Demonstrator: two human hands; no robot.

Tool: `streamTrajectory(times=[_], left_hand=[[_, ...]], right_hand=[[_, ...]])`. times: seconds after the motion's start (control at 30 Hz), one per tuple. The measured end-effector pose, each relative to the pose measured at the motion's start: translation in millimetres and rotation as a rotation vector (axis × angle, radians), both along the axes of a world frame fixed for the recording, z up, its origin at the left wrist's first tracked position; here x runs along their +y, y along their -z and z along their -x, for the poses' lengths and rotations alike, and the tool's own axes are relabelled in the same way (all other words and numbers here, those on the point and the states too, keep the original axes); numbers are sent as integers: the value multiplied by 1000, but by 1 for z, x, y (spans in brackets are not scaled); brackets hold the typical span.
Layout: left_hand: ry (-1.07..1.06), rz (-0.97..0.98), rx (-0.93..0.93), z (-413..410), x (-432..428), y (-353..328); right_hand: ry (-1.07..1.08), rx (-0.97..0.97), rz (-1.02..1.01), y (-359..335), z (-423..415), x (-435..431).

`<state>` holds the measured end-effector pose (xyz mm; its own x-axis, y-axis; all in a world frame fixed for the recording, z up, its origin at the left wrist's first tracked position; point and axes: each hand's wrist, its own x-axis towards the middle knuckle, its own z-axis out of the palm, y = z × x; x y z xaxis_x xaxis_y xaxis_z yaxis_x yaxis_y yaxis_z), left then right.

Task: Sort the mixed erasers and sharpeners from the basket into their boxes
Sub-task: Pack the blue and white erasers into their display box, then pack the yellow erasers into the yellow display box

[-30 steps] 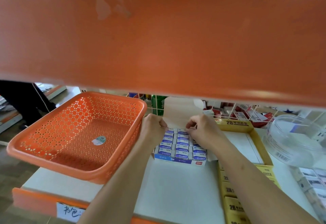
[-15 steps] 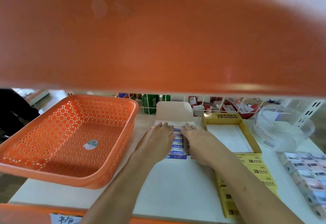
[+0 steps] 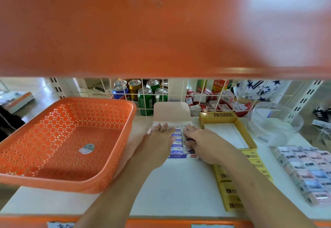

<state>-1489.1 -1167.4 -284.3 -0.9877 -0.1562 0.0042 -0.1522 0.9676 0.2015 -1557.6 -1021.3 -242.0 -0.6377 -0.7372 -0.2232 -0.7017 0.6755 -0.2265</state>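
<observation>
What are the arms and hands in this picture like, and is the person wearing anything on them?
They are a person's own, nothing mechanical. The left hand and right hand have no gloves, and no ring, watch or bracelet shows. The left forearm and right forearm are uncovered down to the picture's lower edge, so no sleeve is in view.

A blurred orange shelf (image 3: pixel 161 30) fills the frame's top half, a white shelf board (image 3: pixel 179 192) spans the bottom, and mid-frame a white wire grid (image 3: pixel 202 95) fronts drink cans (image 3: pixel 145 98), with a slotted upright (image 3: pixel 304 100) at right.
</observation>
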Motion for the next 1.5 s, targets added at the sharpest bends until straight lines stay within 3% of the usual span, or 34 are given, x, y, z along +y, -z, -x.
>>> streamTrajectory(times=[0.17, 0.33, 0.43, 0.63, 0.83, 0.97, 1.27, 1.37, 1.5], left_hand=[[-55, 70, -35, 1, 13, -5], [86, -203, 130, 0, 80, -32], [120, -216, 149, 3, 111, -30], [-154, -221, 31, 12, 137, -23], [-298, -256, -36, 19, 155, -28], [-377, -270, 61, 21, 158, -31], [-376, -244, 109, 27, 155, -33], [-366, -331, 169, 35, 145, -40], [-312, -370, 149, 56, 130, -45]], right_hand=[[141, -47, 169, -16, 3, 34], [236, 5, 121, -18, 18, 89], [264, 19, 108, -13, 27, 115], [308, 80, 13, -3, 35, 140], [253, 69, 42, 10, 42, 142], [240, 70, 134, 11, 43, 143], [196, -79, 349, 16, 55, 149], [179, -162, 395, 9, 63, 151], [165, -60, 424, -3, 76, 146]])
